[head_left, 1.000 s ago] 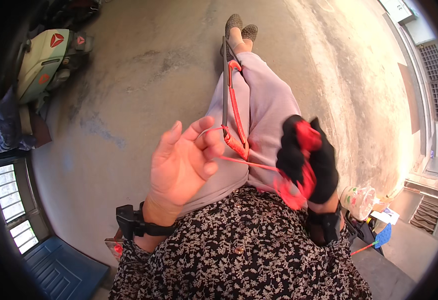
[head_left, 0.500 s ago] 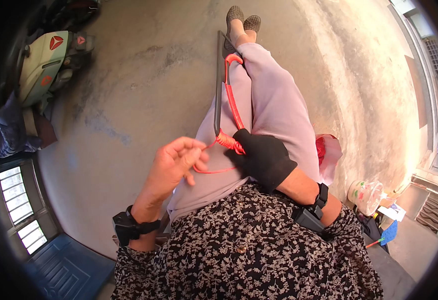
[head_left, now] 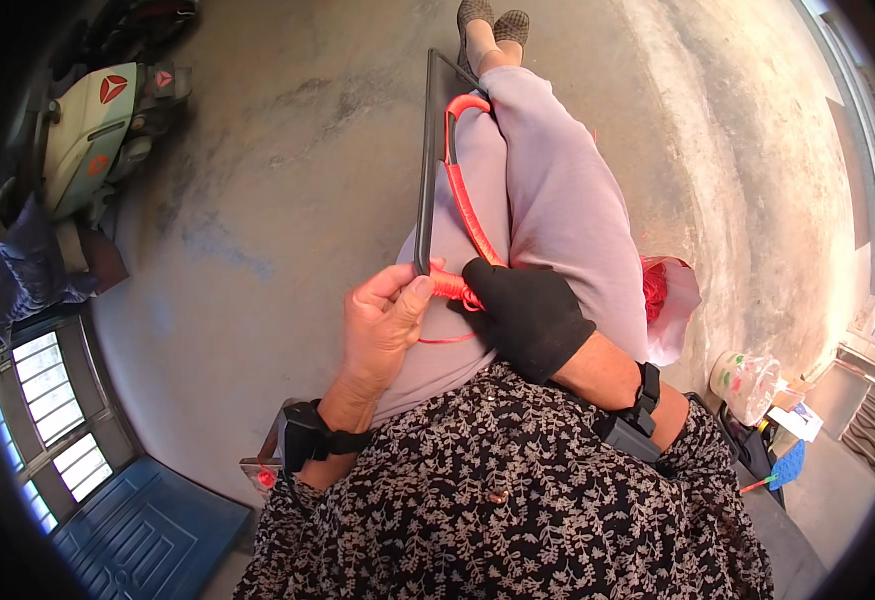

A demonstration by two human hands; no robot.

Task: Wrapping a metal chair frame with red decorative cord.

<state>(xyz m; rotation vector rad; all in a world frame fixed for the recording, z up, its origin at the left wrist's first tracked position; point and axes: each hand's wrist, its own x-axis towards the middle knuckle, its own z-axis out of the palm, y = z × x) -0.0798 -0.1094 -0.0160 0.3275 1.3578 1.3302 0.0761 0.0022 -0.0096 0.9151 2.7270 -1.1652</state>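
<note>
A thin black bar frame [head_left: 426,165] lies along my lap and legs. Glossy red cord covers its curved inner bar [head_left: 470,212], and a thick coil of red cord [head_left: 448,284] wraps the part nearest me. My bare left hand [head_left: 380,325] is closed at the frame's near left corner, thumb and fingers pinching the red cord against the bar. In a black glove that leaves some fingertips hidden, my right hand [head_left: 533,318] grips the frame at the coil's right end. A loose strand of cord [head_left: 448,341] loops below the coil between both hands.
A bag with red cord [head_left: 666,300] stands beside my right thigh. Further right are a clear plastic container [head_left: 743,385] and a blue swatter-like piece [head_left: 788,465]. A scooter [head_left: 93,135] is parked at the far left, and a blue panel [head_left: 153,530] lies lower left.
My left hand has moved right and up to the frame's corner from beside the cord strand. The frame's far end has tilted, and the loose loop looks smaller. My right hand keeps its grip.
</note>
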